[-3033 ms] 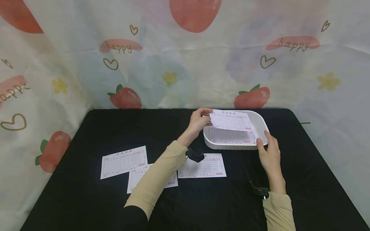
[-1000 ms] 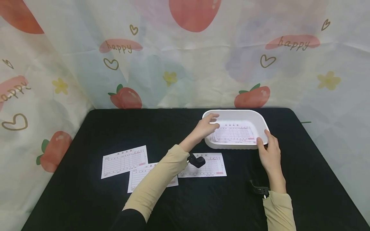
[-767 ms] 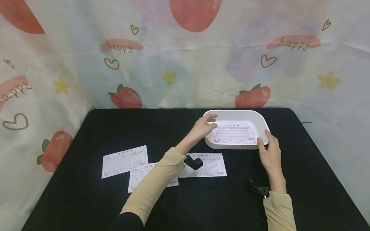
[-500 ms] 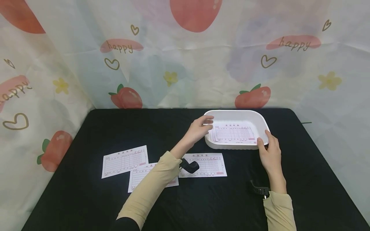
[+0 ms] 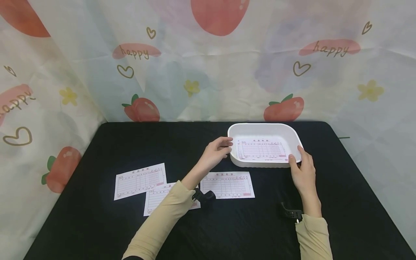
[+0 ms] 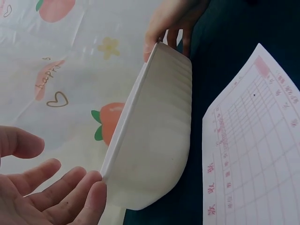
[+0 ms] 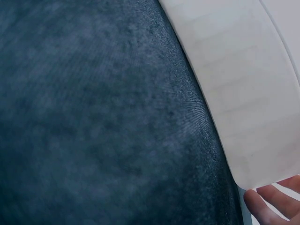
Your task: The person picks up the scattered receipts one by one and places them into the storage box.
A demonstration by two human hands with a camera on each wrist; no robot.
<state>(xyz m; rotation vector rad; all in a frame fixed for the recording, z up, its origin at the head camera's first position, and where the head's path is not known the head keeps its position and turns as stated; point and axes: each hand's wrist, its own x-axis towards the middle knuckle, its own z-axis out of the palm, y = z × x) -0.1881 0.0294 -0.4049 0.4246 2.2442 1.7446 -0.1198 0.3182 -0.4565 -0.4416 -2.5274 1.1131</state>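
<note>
A white oval-cornered plastic tray (image 5: 260, 130) stands at the back right of the black table, with printed receipt slips (image 5: 262, 150) lying stacked inside it. My left hand (image 5: 212, 153) is at the tray's left end, holding nothing. In the left wrist view, its loosely bent, spread fingers (image 6: 58, 197) come right up to the rim. My right hand (image 5: 303, 173) grips the tray's front right corner, thumb on the front rim and fingers along the right side. The right wrist view catches only some fingertips (image 7: 269, 201) by the tray wall.
Three more slips lie on the black table (image 5: 243, 227): a right one (image 5: 230, 185) in front of the tray, a middle one (image 5: 156, 200) partly under my left forearm, and a left one (image 5: 139, 180) overlapping it. A patterned curtain (image 5: 208, 79) hangs behind the table.
The slip my left hand held over the tray now lies on the stack inside. The left hand has let go and drawn back leftward to the rim. My right hand stays put.
</note>
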